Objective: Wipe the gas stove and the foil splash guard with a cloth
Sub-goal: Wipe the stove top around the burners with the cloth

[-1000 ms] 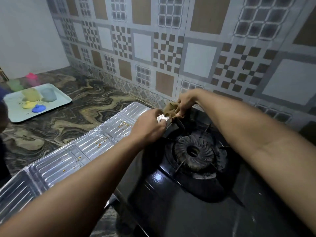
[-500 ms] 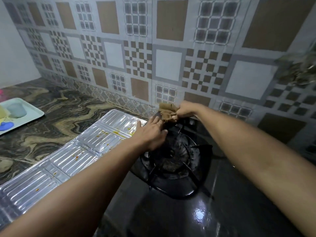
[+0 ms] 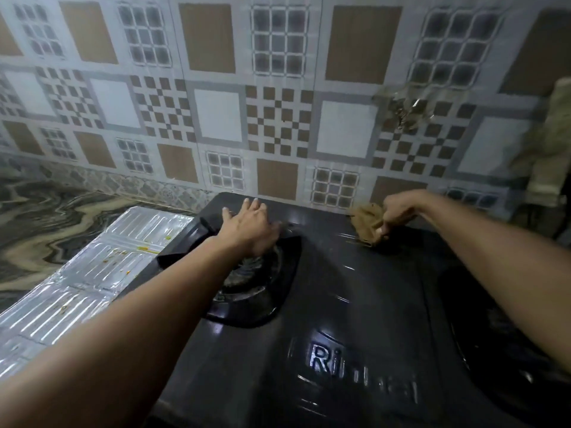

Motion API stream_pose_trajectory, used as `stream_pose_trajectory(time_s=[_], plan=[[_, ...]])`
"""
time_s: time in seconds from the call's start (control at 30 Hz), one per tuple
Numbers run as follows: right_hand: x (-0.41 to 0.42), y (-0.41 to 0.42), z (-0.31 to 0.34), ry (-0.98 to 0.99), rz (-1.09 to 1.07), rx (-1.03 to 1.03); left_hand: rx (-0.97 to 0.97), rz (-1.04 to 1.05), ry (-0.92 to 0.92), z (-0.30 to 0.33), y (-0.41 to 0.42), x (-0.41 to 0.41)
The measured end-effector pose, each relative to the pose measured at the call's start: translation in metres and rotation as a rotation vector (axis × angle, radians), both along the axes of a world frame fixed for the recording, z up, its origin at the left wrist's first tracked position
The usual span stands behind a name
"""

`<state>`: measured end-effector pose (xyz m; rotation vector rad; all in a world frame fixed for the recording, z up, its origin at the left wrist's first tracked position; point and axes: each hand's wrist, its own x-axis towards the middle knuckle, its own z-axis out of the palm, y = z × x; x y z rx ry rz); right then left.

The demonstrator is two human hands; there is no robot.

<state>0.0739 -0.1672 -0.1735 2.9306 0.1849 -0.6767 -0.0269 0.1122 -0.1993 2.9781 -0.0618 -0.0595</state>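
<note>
Right hand (image 3: 398, 213) has the brown cloth (image 3: 367, 223) bunched in its fingers, pressed on the gas stove (image 3: 355, 298) near its back edge. Left hand (image 3: 247, 227) rests flat, fingers spread, by the left burner (image 3: 250, 282). I'd wipe in long overlapping passes toward the front. The foil splash guard (image 3: 102, 273), flat along the stove's left edge, looks crumb-spotted.
</note>
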Motion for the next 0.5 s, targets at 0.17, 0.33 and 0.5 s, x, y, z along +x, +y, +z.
stream_pose_trajectory(time_s=[0.17,0.33,0.5], plan=[[0.001,0.034,-0.038,0.074,0.124,0.343,-0.048,-0.17,-0.008,0.001,-0.054,-0.001],[-0.011,-0.017,-0.043,0.092,0.048,0.248,0.028,-0.23,0.034,-0.006,-0.085,0.0],[-0.034,-0.124,-0.031,0.154,-0.13,0.179,0.029,-0.279,0.049,-0.008,-0.112,0.0]])
